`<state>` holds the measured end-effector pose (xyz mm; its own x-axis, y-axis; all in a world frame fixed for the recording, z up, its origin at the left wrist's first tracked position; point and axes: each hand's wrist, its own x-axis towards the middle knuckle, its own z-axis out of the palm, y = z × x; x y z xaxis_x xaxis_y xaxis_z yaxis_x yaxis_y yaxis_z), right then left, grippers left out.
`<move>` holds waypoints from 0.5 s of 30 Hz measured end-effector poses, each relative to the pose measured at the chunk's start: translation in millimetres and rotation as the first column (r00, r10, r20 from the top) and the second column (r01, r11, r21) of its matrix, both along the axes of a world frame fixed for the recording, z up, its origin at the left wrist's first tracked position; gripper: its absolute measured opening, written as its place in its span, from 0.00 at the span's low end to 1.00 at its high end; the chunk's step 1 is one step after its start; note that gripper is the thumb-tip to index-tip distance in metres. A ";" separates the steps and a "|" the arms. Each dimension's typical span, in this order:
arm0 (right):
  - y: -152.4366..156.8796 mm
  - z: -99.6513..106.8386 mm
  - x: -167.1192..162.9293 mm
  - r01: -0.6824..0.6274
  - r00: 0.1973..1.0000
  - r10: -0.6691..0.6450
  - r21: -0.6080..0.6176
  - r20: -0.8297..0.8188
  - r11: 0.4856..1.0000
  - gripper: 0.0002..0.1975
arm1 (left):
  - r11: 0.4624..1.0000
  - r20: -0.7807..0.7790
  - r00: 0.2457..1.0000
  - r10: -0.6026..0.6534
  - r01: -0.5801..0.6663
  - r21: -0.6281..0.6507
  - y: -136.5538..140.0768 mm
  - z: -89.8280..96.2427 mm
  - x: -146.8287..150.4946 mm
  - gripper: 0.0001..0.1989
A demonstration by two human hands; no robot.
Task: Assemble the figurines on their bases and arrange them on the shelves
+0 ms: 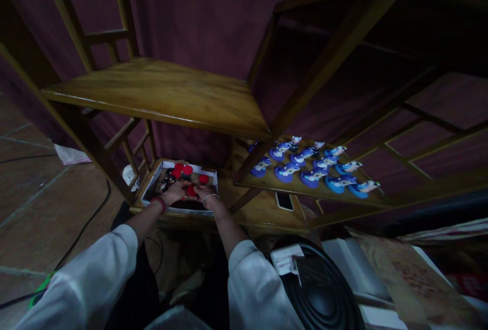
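My fingers of both hands, left hand [173, 192] and right hand [202, 193], close around a red figurine [191, 190] inside the white box [152, 190] at the lower shelf's [263, 208] left end. I judge a gentle lift best, clear of neighbouring red figurines [183, 170]. Blue figurines [312, 167] line the shelf to the right.

Both arms stretch forward, left hand [174, 192] beside right hand [203, 192].

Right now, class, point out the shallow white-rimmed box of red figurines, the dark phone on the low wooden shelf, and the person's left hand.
shallow white-rimmed box [150, 191], head view, left rim.
dark phone [284, 201], head view, screen middle.
left hand [174, 191], head view, back of hand.
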<state>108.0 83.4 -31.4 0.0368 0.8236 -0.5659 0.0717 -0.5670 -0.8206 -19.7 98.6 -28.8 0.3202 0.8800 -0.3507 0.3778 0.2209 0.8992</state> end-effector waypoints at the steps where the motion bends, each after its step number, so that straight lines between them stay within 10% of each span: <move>1: -1.2 2.5 0.3 0.012 1.000 -0.012 -0.010 -0.020 1.000 0.05 | 1.000 0.009 1.000 -0.003 0.003 0.004 -0.4 0.9 0.1 0.21; 15: -11.4 25.2 2.2 0.031 0.977 -0.037 -0.035 -0.212 0.999 0.03 | 0.997 0.099 0.995 0.030 -0.022 -0.079 -8.4 11.2 3.3 0.23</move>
<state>110.1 72.1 -6.3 -0.0594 0.8056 -0.5895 -0.1221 -0.5920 -0.7966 -16.4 90.2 -17.6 0.3347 0.8600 -0.3852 0.2796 0.2997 0.9121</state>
